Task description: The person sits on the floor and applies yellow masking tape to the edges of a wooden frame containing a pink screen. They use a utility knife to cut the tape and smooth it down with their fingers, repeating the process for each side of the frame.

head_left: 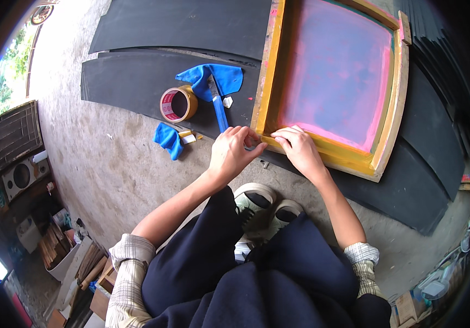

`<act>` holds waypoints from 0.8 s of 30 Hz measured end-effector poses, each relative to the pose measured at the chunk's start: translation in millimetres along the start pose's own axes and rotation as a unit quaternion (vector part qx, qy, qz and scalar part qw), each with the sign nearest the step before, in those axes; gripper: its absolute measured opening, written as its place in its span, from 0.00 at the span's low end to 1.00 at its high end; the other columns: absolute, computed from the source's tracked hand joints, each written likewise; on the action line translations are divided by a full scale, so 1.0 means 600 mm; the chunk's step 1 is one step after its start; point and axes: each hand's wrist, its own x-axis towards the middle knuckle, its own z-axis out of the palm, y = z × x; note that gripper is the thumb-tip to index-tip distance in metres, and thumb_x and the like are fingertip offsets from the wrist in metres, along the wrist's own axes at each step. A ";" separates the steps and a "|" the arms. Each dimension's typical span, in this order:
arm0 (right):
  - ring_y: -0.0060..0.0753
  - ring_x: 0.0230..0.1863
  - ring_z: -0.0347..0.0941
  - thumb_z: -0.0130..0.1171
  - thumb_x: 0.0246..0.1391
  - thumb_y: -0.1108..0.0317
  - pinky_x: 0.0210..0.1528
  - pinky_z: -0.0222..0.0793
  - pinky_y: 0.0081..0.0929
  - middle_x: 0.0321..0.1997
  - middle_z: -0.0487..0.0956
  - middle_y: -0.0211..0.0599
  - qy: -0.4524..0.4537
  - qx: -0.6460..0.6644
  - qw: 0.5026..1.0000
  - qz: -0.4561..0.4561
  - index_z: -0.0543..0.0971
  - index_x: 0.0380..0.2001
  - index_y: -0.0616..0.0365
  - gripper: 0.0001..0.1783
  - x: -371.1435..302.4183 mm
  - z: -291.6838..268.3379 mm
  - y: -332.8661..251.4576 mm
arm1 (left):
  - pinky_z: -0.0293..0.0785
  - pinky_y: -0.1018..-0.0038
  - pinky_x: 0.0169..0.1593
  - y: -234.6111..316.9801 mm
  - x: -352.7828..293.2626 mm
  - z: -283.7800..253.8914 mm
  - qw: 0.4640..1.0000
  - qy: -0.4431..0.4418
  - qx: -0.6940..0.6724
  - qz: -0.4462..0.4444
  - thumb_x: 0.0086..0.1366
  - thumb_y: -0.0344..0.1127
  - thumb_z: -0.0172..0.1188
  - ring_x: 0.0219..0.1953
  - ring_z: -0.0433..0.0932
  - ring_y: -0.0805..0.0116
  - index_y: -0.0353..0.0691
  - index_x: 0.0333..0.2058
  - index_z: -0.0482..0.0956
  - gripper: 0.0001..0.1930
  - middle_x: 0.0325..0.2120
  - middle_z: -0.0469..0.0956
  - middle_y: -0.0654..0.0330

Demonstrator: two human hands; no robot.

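Note:
A wooden screen-printing frame (268, 71) lies in front of me, with yellowish-brown tape along its inner sides. Its mesh (339, 76) is bluish, with pink smeared round the edges. At the frame's near left corner my left hand (233, 153) is closed, thumb and forefinger pinched together. Close beside it, my right hand (300, 150) has its fingers bent together against the taped near side. Whatever thin thing either pinch holds is too small to make out. A blue-handled cutter knife (219, 112) points toward my left hand, its blade by a blue cloth (227, 77).
A roll of brown tape (191, 104) stands left of the knife. Another blue cloth (167, 140) and small scraps (189, 139) lie on the concrete floor (120, 136). Black sheets (180, 24) spread under the frame. Wood pieces and boxes (76, 257) crowd the lower left.

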 end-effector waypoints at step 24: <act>0.43 0.40 0.72 0.58 0.48 0.68 0.43 0.69 0.37 0.32 0.78 0.41 0.032 -0.017 0.999 -0.039 0.80 0.28 0.63 0.08 0.017 0.038 -0.007 | 0.73 0.70 0.33 -0.005 0.008 0.023 0.999 -0.002 -0.011 -0.035 0.54 0.36 0.61 0.28 0.78 0.62 0.36 0.28 0.76 0.09 0.25 0.78 0.56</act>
